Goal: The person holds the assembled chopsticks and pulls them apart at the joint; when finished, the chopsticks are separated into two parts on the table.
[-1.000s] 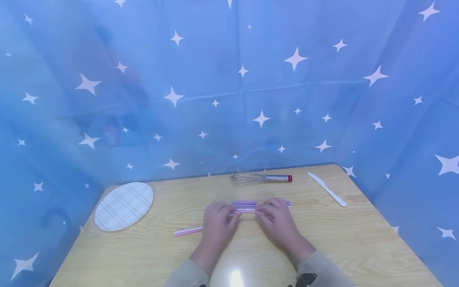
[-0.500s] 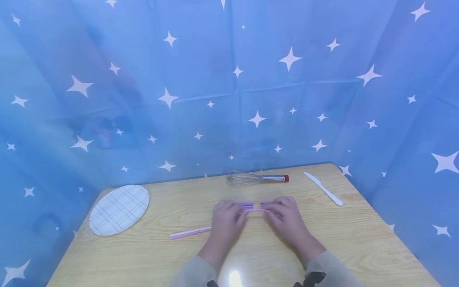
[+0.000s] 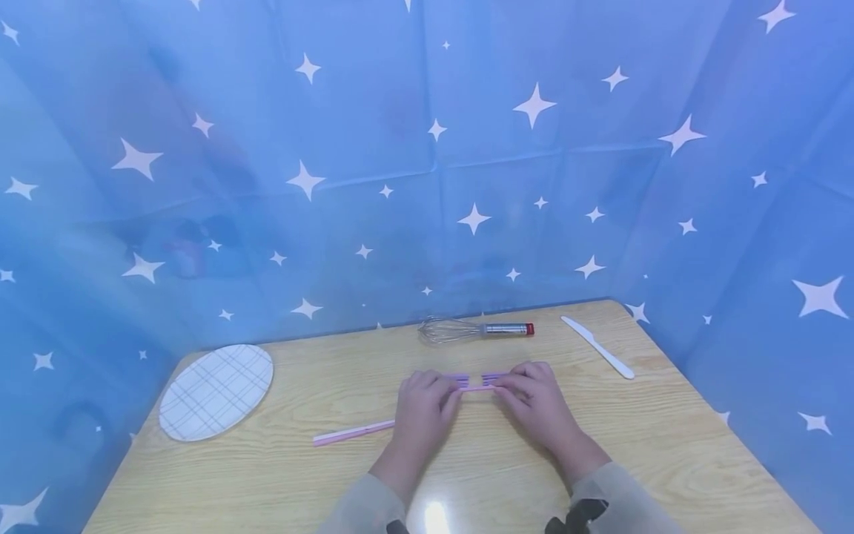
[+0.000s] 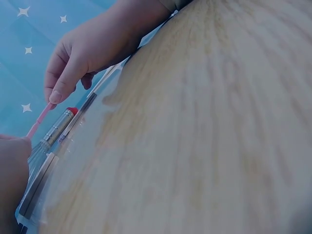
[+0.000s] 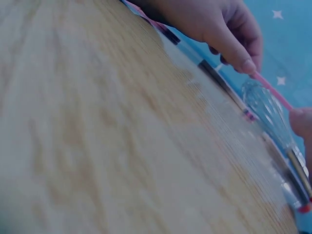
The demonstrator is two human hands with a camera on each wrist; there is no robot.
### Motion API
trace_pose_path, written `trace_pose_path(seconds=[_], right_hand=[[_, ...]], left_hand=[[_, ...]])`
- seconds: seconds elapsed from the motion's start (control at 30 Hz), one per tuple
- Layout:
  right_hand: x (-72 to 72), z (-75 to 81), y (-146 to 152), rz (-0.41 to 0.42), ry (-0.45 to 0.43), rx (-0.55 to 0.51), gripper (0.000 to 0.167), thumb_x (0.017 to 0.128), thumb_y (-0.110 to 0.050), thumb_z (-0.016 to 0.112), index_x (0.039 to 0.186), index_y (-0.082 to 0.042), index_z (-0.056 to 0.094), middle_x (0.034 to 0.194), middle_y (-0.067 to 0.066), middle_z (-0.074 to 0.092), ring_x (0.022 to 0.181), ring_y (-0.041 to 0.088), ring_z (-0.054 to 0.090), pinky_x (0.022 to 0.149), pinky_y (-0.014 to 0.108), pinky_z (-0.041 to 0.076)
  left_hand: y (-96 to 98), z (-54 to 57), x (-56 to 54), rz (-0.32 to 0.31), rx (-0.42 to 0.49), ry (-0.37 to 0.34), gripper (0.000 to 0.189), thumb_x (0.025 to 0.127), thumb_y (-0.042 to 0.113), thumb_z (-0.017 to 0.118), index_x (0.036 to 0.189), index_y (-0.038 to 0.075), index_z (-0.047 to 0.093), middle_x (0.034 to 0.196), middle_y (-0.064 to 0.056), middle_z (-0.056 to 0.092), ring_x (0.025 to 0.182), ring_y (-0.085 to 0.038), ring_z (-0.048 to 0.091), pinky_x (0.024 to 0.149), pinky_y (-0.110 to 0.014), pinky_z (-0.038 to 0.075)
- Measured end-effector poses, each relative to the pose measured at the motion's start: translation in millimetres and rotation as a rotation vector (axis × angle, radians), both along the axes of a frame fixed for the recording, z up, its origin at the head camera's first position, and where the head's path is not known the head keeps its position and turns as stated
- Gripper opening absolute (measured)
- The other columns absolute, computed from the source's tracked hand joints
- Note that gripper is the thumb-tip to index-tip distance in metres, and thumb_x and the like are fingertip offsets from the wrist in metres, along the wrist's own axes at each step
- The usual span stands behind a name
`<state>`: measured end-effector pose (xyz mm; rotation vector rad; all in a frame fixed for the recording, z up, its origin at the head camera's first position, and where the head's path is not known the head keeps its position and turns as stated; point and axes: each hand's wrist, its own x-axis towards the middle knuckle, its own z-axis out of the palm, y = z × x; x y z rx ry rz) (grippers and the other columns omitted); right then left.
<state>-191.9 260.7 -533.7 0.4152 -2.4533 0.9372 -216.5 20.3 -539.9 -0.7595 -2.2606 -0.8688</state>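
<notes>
In the head view my left hand (image 3: pixel 425 415) and right hand (image 3: pixel 539 397) each pinch one end of a thin pink straw (image 3: pixel 477 388). The straw spans the gap between them, and both wrist views show it raised off the table. Just behind it lie two groups of purple straws, a left group (image 3: pixel 461 380) and a right group (image 3: pixel 491 379), partly covered by my hands. To the left of my left hand, a pink straw (image 3: pixel 333 440) and a white straw (image 3: pixel 353 430) lie side by side, their right ends hidden.
A wire whisk (image 3: pixel 476 330) lies at the back of the wooden table (image 3: pixel 267 482). A white knife (image 3: pixel 598 347) is at the back right. At the far left sits a checked round plate (image 3: pixel 216 393). Behind hangs a blue starry curtain (image 3: pixel 373 111).
Both hands have shifted right over the table with the pink straw, uncovering a gap between the purple groups. Over the last half second they have barely moved. The camera view has turned slightly.
</notes>
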Motion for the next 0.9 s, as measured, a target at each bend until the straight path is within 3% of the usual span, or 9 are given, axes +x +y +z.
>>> trace_pose_path(seconds=[0.17,0.37,0.5,0.67,0.9], right_hand=[[-1.4,-1.9,2,-0.014,-0.027,-0.019,0.012,0.091,-0.015,0.086,0.101,-0.021,0.084,0.102,-0.006,0.065,0.103,0.018,0.05,0.089,0.04,0.042],[-2.2,-1.4,5,-0.011,-0.059,-0.026,0.011,0.092,-0.016,0.085,0.102,-0.02,0.085,0.105,-0.006,0.065,0.106,0.019,0.049,0.09,0.042,0.042],[-2.4,-1.5,6,-0.004,-0.071,-0.027,0.009,0.093,-0.017,0.085,0.102,-0.02,0.085,0.106,-0.006,0.064,0.107,0.019,0.049,0.09,0.042,0.042],[-3.5,-2.6,11,-0.03,-0.05,-0.022,0.009,0.094,-0.016,0.084,0.102,-0.017,0.085,0.105,-0.003,0.066,0.106,0.022,0.051,0.09,0.043,0.043],[-6.9,-2.2,23,-0.045,-0.006,-0.012,0.011,0.091,-0.012,0.085,0.101,-0.016,0.085,0.103,0.001,0.067,0.106,0.027,0.051,0.089,0.046,0.04]], left_hand=[[-2.7,1.1,1.1,0.0,-0.005,0.009,0.011,0.09,0.017,0.087,0.099,0.015,0.081,0.099,0.006,0.074,0.093,-0.016,0.063,0.087,-0.039,0.051],[-2.9,3.2,2.7,0.021,-0.033,-0.043,0.008,0.093,0.019,0.085,0.099,0.019,0.08,0.1,0.007,0.074,0.095,-0.016,0.063,0.09,-0.039,0.051],[-3.1,1.9,2.6,0.034,-0.05,-0.086,0.007,0.094,0.02,0.084,0.1,0.021,0.08,0.102,0.008,0.074,0.097,-0.015,0.063,0.099,-0.041,0.05],[-4.4,1.9,1.3,0.063,-0.072,-0.129,0.008,0.097,0.023,0.081,0.104,0.021,0.08,0.104,0.008,0.074,0.102,-0.016,0.064,0.097,-0.041,0.051],[-5.6,1.5,0.2,0.075,-0.068,-0.096,0.008,0.094,0.022,0.084,0.101,0.02,0.08,0.102,0.007,0.074,0.098,-0.016,0.063,0.091,-0.041,0.051]])
